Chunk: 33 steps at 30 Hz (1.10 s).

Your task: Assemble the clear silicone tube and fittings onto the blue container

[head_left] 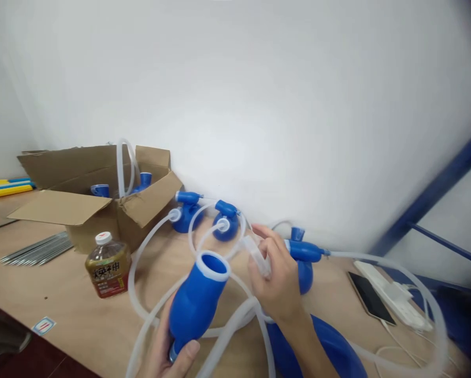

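Note:
My left hand (172, 352) grips the narrow lower end of a blue rubber bulb (198, 299), held tilted with its white-rimmed open mouth facing up. My right hand (276, 278) is closed around the end of a clear plastic tube (254, 252), just right of the bulb's mouth. The tube end and the bulb's mouth are a short way apart. Loops of white hose (140, 273) trail from the bulbs across the wooden table (62, 310).
An open cardboard box (101, 210) holding blue bulbs and hose stands at the back left. A drink bottle (108, 265) stands before it. Assembled blue bulbs (225, 220) lie along the wall. A phone (369, 296) and white power strip (393, 294) lie right. Metal rods (38, 249) lie left.

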Motion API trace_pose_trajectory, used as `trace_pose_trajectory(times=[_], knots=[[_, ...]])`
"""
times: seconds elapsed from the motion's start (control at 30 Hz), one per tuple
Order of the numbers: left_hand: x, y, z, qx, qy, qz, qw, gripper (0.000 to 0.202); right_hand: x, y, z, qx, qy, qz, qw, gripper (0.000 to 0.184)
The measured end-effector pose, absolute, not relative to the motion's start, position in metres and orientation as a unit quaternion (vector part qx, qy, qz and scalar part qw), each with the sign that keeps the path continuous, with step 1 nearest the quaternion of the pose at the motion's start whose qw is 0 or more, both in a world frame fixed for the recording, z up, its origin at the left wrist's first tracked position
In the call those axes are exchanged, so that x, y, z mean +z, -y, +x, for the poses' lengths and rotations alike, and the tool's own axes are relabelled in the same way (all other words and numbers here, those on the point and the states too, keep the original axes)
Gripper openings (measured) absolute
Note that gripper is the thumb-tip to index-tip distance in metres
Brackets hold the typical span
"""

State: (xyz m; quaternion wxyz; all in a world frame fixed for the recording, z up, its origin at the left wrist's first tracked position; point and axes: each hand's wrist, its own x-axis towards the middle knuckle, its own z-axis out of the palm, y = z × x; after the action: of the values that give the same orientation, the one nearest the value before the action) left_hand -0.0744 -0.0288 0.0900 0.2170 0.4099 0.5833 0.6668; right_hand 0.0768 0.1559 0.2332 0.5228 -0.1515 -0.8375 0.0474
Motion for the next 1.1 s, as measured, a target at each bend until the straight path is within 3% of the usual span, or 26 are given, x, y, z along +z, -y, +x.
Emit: trace_pose_trajectory(times=[0.03,0.17,0.27,0.43,0.8,1.0,1.1], knots=[[0.097,0.025,-0.070,0.655,-0.584,0.430,0.212,0.070,0.232,-0.157,0.085,0.101,0.838,-0.147,0.515,0.013],[0.121,0.011,-0.051,0.616,-0.589,0.486,0.195,0.068,0.226,-0.162,0.118,0.288,0.880,-0.022,0.377,0.061],[0.131,0.004,-0.040,0.585,-0.587,0.527,0.186,0.067,0.222,-0.170,0.145,0.342,0.887,0.028,0.308,0.066],[0.135,-0.008,-0.033,0.517,-0.602,0.586,0.165,0.076,0.214,-0.182,0.183,0.346,0.883,-0.029,0.315,0.075],[0.127,-0.034,-0.025,0.364,-0.650,0.666,0.040,0.081,0.162,-0.162,0.203,0.396,0.805,-0.155,0.414,0.060],[0.149,-0.051,-0.014,0.256,-0.601,0.722,-0.229,0.078,0.146,-0.151,0.202,0.388,0.770,-0.259,0.435,0.052],[0.158,-0.056,-0.013,0.216,-0.586,0.729,-0.279,0.072,0.143,-0.151,0.206,0.411,0.748,-0.335,0.399,0.052]])
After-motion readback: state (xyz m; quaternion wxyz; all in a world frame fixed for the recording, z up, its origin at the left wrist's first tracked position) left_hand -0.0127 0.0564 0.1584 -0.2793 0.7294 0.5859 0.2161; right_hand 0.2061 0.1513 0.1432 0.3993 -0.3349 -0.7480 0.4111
